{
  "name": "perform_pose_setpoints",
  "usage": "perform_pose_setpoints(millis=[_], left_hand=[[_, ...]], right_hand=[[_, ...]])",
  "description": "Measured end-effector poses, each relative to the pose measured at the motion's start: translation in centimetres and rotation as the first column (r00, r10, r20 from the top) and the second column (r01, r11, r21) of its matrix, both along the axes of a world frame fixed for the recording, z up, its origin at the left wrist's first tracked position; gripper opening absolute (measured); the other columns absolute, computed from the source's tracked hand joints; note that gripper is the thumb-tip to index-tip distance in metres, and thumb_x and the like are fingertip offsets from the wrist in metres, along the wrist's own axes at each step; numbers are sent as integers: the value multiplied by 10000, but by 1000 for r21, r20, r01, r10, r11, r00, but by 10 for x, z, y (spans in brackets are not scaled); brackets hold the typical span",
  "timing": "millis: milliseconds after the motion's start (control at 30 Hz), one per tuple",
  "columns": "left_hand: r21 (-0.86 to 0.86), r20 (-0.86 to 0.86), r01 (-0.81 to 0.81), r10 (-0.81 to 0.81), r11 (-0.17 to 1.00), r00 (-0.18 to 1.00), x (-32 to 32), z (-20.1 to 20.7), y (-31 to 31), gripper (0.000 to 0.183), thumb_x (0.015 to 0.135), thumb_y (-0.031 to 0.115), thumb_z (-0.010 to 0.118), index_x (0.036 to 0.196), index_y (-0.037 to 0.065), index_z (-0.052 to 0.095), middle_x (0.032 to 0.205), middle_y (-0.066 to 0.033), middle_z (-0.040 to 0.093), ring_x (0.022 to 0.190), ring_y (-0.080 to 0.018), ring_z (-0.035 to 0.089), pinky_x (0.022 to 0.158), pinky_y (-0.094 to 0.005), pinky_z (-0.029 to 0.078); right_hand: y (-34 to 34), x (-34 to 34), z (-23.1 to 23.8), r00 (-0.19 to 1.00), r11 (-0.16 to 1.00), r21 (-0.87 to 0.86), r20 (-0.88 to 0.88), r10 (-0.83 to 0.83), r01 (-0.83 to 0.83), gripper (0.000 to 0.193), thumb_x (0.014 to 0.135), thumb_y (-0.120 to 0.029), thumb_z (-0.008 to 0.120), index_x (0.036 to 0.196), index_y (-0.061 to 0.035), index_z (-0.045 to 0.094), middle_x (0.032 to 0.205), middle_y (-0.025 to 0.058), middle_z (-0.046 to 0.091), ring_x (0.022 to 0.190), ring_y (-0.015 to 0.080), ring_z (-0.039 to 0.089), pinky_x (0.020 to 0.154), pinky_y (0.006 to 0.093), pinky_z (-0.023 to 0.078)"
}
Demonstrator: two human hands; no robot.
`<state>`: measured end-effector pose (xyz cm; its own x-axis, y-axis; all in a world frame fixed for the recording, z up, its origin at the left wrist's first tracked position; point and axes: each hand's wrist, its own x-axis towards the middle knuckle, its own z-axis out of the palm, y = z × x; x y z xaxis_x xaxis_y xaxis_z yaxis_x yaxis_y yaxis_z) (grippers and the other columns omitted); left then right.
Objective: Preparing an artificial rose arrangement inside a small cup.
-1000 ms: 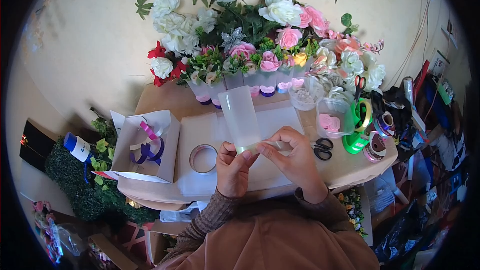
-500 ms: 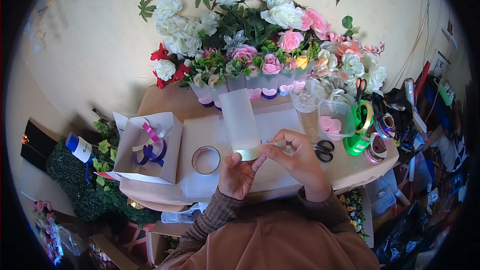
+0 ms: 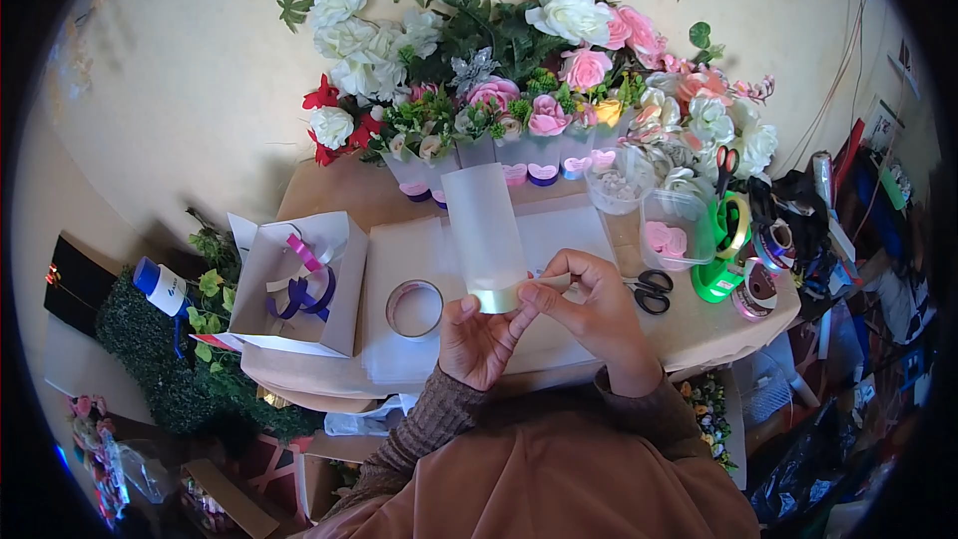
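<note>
Left hand (image 3: 479, 344): its thumb is now sitting at the left end of the pale ribbon (image 3: 496, 299), having moved off its front since a second ago, so more shine is showing.
Left fingers: they are curling loosely under the base, partly spread, with the thumb closing on the near edge.
Right hand (image 3: 599, 319): its thumb and forefinger are pinching the ribbon's right end; a short tail is sticking out past them.
Frosted sleeve (image 3: 486, 220): it is leaning slightly left above the paper sheets (image 3: 399, 359), its base staying in the left hand and wearing the ribbon.
Counter (image 3: 689, 329): it is carrying a tape roll (image 3: 392, 314) just left of the hands, a white box (image 3: 346, 289) farther left, and black scissors (image 3: 654, 292) to the right.
Artificial flowers (image 3: 549, 115): they are crowding the far side.
Green dispenser (image 3: 714, 284): it is standing right of the scissors.
</note>
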<state>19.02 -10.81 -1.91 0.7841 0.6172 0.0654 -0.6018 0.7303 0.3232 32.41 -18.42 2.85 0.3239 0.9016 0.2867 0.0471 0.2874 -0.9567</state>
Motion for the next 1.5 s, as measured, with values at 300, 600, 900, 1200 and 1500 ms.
perform_pose_setpoints(millis=[300, 600, 900, 1200, 1500], left_hand=[[35, -24, 27, -26, 999, 999, 0, 2, -1, 684, 756, 274, 631, 1281, -68, 355, 1259, -246, 456, 1184, -308, 478, 1035, -429, 397], [181, -110, 26, -6, 983, 994, 3, 8, 0, 819, 704, 367, 673, 1374, 78, 301, 1401, -193, 328, 1229, -294, 412, 983, -473, 393], [246, -164, 51, -10, 968, 986, 2, 5, 0, 789, 729, 450, 638, 1345, 44, 360, 1338, -128, 420, 1204, -254, 439, 961, -424, 389], [397, -172, -228, 316, 889, 933, 3, 6, -2, 311, 847, 177, 602, 1071, 62, 419, 1138, -90, 518, 1105, -196, 495, 948, -405, 406], [480, -75, -298, 376, 825, 923, 2, 4, -3, 436, 706, -102, 670, 1000, 85, 407, 1059, -59, 526, 1029, -165, 531, 867, -302, 454]], right_hand=[[1, -2, -2, 999, 999, 27, -40, 21, -20, 202, 798, -175, 721, 783, -39, 573, 753, -11, 590, 751, 44, 509, 696, 224, 413], [1, 0, -8, 998, 999, -9, -58, 34, -34, 218, 774, -214, 735, 827, -113, 548, 825, -49, 579, 783, 29, 445, 723, 245, 306], [-1, -2, -9, 999, 999, 35, -36, -17, 18, 243, 761, -218, 749, 863, -119, 552, 907, -28, 578, 814, 28, 431, 721, 235, 291], [-4, -1, -1, 984, 984, 91, 80, -161, 153, 266, 746, -177, 763, 859, -70, 547, 890, 1, 588, 794, 52, 500, 679, 223, 378], [-3, -13, -3, 958, 954, 216, 152, -242, 207, 274, 711, -104, 777, 868, -39, 562, 875, 46, 609, 834, 99, 554, 757, 244, 438]])
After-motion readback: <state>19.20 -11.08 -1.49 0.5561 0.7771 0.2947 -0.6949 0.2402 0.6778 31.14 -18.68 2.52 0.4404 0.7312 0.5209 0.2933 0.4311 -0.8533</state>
